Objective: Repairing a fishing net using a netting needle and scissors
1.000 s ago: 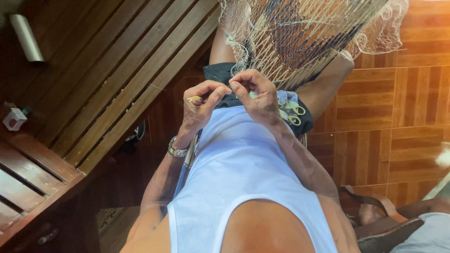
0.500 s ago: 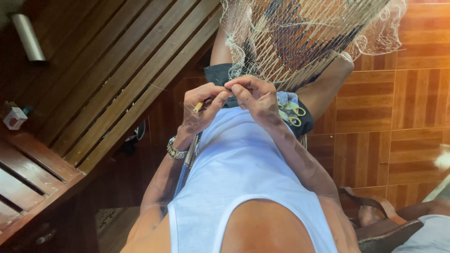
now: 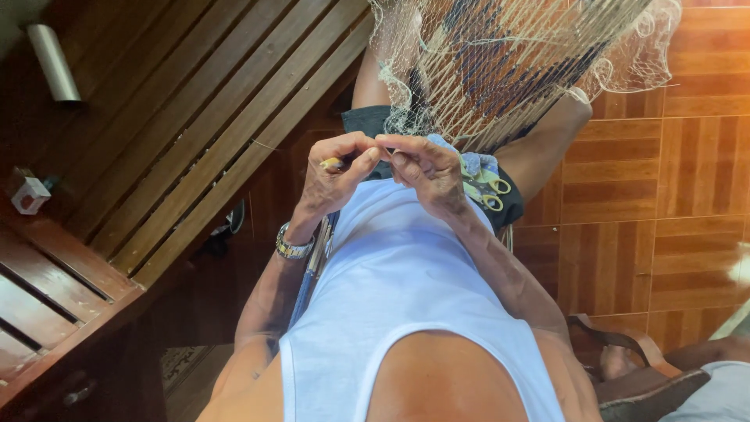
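The left hand (image 3: 332, 184) is seen curled, its fingers (image 3: 353, 147) bent in until the thumb and forefinger tips nearly meet. A small yellowish tool, perhaps a netting needle (image 3: 331, 164), is pinched under the thumb, only its tip being visible beside the knuckles. A metal wristwatch (image 3: 291, 245) is worn just below that hand.

The right hand (image 3: 426, 173) is held tip to tip against the left, its fingers (image 3: 406, 148) likewise closed into a pinch. What is gripped between these fingertips cannot be told for certain; it appears to be a fine strand of the fishing net (image 3: 516, 62), whose lower edge hangs directly above and beyond both sets of fingertips. The pale mesh is spread upward from the fingers, draped over the knees.

Just behind the right hand's knuckles, on the lap, a pair of scissors with yellow handles (image 3: 488, 191) is laid on a patterned cloth (image 3: 478, 166), close to the hand but not touched by it. Below the fingers, toward the camera, a white sleeveless shirt (image 3: 398, 312) is seen. To the left of the left fingers, well apart, a slatted wooden bench (image 3: 156, 141) is placed, and to the right of the right fingers a brown tiled floor (image 3: 672, 195) is shown.
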